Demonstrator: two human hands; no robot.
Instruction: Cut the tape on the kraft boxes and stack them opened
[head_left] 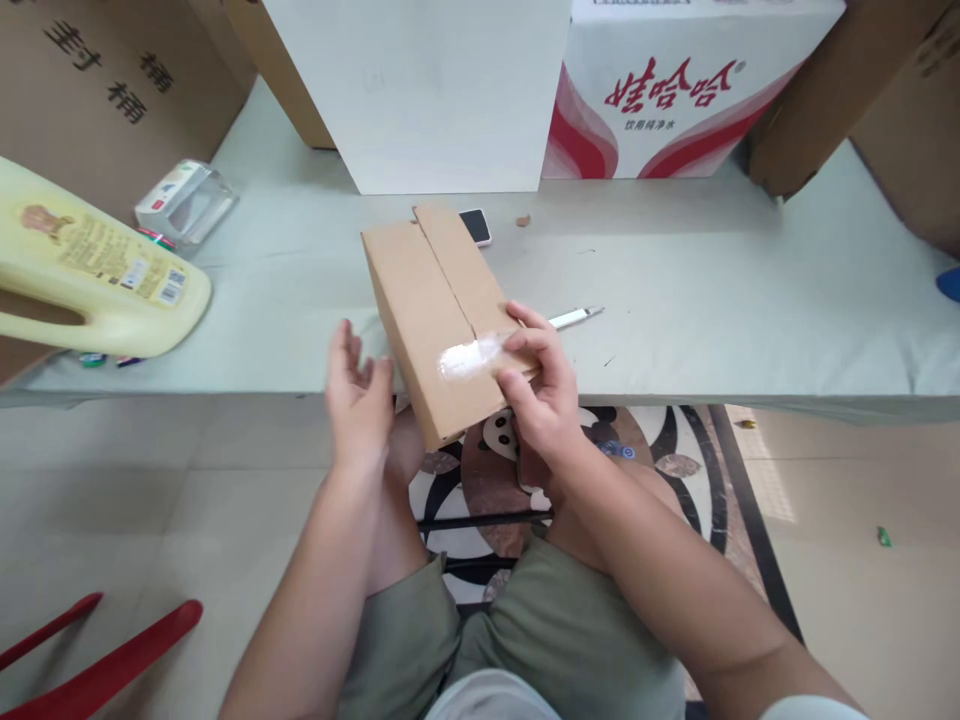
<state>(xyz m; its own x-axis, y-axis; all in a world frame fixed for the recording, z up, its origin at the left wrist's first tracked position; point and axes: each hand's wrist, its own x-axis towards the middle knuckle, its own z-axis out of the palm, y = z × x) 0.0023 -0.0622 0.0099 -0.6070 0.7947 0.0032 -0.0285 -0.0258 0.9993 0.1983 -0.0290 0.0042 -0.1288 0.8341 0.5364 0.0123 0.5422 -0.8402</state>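
A small brown cardboard box [442,290] is tilted over the front edge of the table. Shiny clear tape [469,357] crosses the seam between its flaps. My right hand [544,385] grips the box's near right corner, thumb and fingers pressed on it. To the left of the box, my left hand [358,395] is raised with its fingers apart, holding nothing. Just beyond my right fingers lies a slim white tool [576,317] with a pointed grey tip; whether it is a knife or a pen I cannot tell.
The cloth-covered table [675,290] also bears a dark-screened device [476,227], a yellow jug [97,270] and a clear plastic container [187,203]. Large cartons stand behind, including a red-and-white one [675,110]. Red legs [112,670] are at lower left.
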